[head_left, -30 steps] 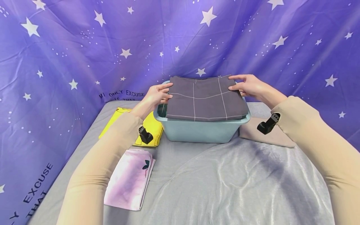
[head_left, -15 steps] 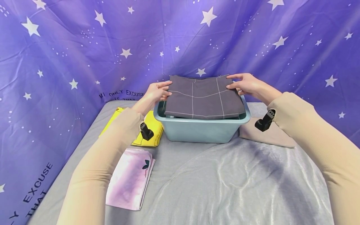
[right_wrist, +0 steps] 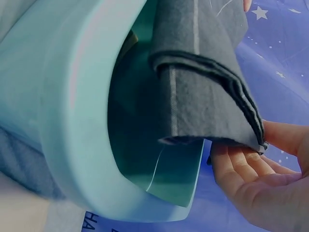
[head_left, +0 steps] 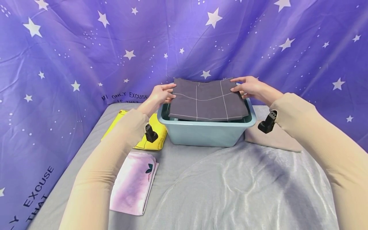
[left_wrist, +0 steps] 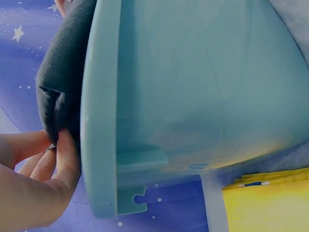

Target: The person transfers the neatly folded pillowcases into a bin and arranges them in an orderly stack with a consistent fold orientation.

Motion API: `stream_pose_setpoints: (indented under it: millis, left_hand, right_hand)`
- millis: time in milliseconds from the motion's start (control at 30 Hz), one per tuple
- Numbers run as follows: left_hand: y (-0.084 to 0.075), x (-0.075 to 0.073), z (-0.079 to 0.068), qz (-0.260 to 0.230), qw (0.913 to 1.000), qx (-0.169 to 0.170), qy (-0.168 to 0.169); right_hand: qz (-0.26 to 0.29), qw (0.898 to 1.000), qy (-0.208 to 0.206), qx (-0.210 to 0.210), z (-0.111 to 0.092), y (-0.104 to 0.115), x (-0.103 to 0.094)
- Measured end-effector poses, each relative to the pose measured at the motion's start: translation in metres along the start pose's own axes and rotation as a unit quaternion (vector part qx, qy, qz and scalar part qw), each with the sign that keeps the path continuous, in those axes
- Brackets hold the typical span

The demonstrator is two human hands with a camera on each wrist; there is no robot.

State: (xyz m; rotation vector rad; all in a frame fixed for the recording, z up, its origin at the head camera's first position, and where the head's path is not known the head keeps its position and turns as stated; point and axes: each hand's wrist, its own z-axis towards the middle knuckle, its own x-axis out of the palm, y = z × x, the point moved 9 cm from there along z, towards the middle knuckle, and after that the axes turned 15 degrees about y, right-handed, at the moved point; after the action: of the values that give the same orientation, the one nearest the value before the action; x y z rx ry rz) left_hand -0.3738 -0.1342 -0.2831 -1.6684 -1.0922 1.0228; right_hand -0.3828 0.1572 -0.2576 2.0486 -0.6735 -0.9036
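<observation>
A folded dark grey cloth (head_left: 210,102) with white grid lines lies over the opening of a light blue plastic basin (head_left: 201,132). My left hand (head_left: 158,95) pinches the cloth's left edge between thumb and fingers. On the opposite side, my right hand (head_left: 249,87) pinches the right edge near the back corner. The right wrist view shows the cloth's stacked layers (right_wrist: 207,72) bending down inside the basin's rim (right_wrist: 91,96). From the left wrist, the cloth's rolled side (left_wrist: 63,72) bulges above the rim. The cloth hides most of the basin's inside.
A folded yellow cloth (head_left: 156,137) lies left of the basin, partly behind my left forearm. Nearer to me is a folded pink and white cloth (head_left: 133,185). A folded beige cloth (head_left: 263,137) lies to the right. A purple starry curtain (head_left: 172,38) hangs close behind.
My right hand has shifted left, and the cloth's right edge has come inward with it. A gap now shows between the cloth and the basin's right and front rim.
</observation>
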Motion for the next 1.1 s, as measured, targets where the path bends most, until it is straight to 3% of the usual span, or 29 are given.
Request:
stream_pose_setpoints:
  millis: [267, 1100]
  left_hand:
    - [0.004, 0.002, 0.005, 0.005, 1.0000, 0.001, 0.000]
    - [0.010, 0.007, 0.005, 0.018, 0.9998, -0.006, 0.002]
  right_hand:
    - [-0.030, 0.999, -0.005, 0.009, 0.001, -0.003, 0.001]
    - [-0.024, 1.000, -0.006, 0.013, 0.005, -0.014, 0.002]
